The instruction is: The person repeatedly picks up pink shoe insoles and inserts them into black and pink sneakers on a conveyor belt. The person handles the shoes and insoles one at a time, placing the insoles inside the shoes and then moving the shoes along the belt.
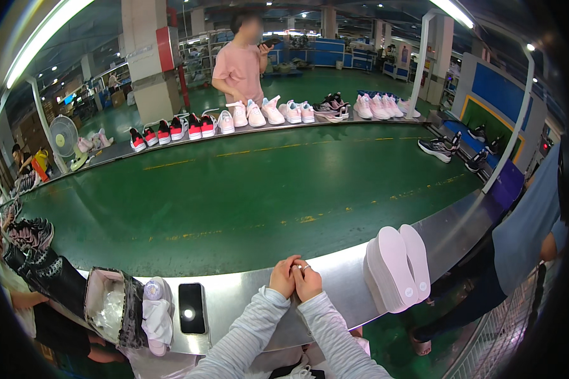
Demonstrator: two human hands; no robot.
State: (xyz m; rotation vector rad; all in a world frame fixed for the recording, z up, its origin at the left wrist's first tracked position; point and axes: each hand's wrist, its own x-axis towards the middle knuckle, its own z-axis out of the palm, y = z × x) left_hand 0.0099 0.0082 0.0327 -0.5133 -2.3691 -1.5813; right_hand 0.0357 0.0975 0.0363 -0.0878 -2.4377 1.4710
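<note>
My left hand point(283, 278) and my right hand point(308, 281) are together over the metal ledge in front of me, fingers curled in and touching. A small pale spot shows by the right fingers; whatever the fingers may hold is hidden. To the right stands a stack of pale pink insoles point(389, 271), apart from my hands. On the left a black phone point(192, 308) lies on the ledge, beside a pale shoe point(157, 316) with white material over it.
An open box point(105, 303) with clear plastic bits sits at the left, near black boots point(50, 271). Beyond the green conveyor belt point(259, 189), several shoes point(253, 115) line the far ledge, where a person in pink point(240, 66) stands. Another person point(528, 227) is at my right.
</note>
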